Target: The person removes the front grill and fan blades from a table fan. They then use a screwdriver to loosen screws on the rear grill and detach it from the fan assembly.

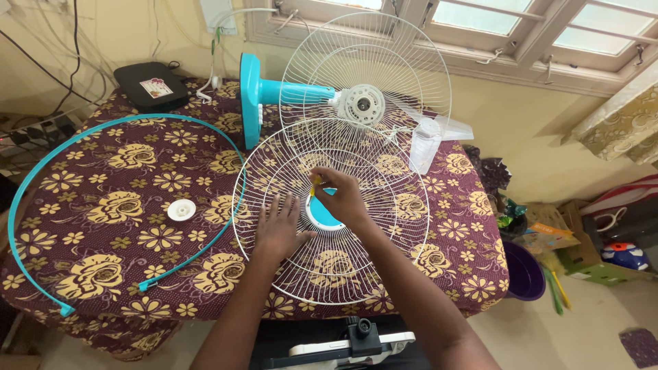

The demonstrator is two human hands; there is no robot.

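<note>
A white wire fan grille [332,212] lies flat at the centre of the frame on a table covered with a maroon cloth with gold flowers [123,205]. At the grille's middle sits a round turquoise hub cap [322,214]. The right hand [343,199] rests over that hub, its fingers curled and pinching a small yellow-handled tool [315,183] held against the wires. The left hand [277,226] lies palm down on the grille just left of the hub, fingers spread flat. Behind, in the upper centre, a turquoise fan body [274,92] lies on its side with a second white grille [367,75] standing upright on it. At left, a turquoise plastic rim ring [41,171] curves across the cloth, with a small white round cap [181,210] inside its arc. A black box [151,85] sits in the upper left.
</note>
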